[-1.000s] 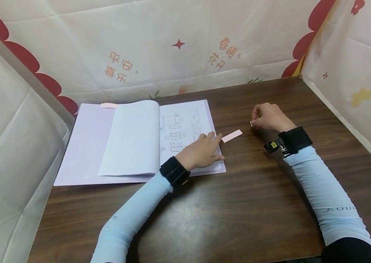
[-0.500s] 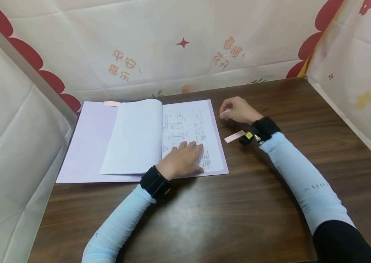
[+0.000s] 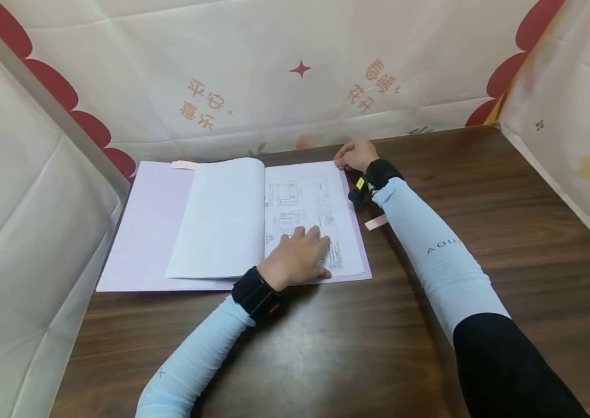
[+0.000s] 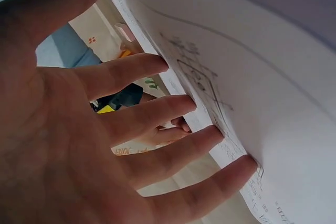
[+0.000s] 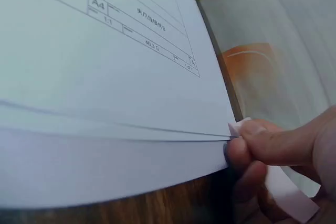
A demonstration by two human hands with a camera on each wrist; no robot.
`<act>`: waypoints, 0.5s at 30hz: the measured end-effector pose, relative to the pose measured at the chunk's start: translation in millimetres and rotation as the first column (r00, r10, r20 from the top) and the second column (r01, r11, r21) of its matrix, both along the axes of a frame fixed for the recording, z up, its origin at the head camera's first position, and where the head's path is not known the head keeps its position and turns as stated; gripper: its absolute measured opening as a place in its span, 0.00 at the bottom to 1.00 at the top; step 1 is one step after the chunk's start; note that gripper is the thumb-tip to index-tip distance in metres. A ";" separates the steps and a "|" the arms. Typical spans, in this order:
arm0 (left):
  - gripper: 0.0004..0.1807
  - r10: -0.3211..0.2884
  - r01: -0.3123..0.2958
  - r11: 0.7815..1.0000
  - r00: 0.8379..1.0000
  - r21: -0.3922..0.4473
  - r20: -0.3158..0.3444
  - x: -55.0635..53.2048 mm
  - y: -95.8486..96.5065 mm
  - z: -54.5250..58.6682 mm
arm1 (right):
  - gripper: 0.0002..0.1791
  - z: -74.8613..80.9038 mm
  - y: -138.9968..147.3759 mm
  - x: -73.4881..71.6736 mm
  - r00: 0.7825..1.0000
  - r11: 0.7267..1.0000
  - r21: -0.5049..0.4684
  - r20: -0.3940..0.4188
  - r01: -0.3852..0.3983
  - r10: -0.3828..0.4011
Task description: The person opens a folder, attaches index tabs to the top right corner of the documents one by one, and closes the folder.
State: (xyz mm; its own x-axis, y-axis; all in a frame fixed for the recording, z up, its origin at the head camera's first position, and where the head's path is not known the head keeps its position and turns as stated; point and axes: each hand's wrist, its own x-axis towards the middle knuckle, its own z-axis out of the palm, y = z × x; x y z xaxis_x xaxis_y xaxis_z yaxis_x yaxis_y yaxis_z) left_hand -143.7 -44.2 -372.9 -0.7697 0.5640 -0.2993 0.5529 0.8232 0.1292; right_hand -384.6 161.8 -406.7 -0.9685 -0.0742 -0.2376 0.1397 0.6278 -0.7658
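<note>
An open lilac folder (image 3: pixel 148 226) holds white sheets; the drawing page (image 3: pixel 300 180) on its right side is printed with technical drawings. My left hand (image 3: pixel 297 255) rests on the lower part of that page, fingers spread and straight, fingertips (image 4: pixel 212 132) touching the paper in the left wrist view. At the page's far right corner, my right hand (image 3: pixel 356 155) pinches between thumb and finger. A pale pink paper strip (image 5: pixel 289 195) shows in that hand in the right wrist view, its tip at the sheet corner. How far the strip overlaps the page is hidden by the thumb.
Another pink strip (image 3: pixel 376 222) lies on the brown wooden table (image 3: pixel 326 348), partly under the right forearm. A pink tab (image 3: pixel 185 165) sticks out at the folder's upper left. Turned white pages (image 3: pixel 216 226) curve over the left side. Printed cloth walls (image 3: pixel 274 35) enclose the table.
My right hand has moved left and away from me, from the table to the page's far corner, bringing the pink strip. The left hand has drawn back from near the loose strip onto the page.
</note>
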 end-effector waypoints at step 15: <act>0.40 -0.003 0.003 1.000 1.000 -0.006 -0.014 -0.5 1.8 -2.6 | 0.13 16.7 -24.8 17.0 0.995 0.991 0.092 0.023 0.099 -0.102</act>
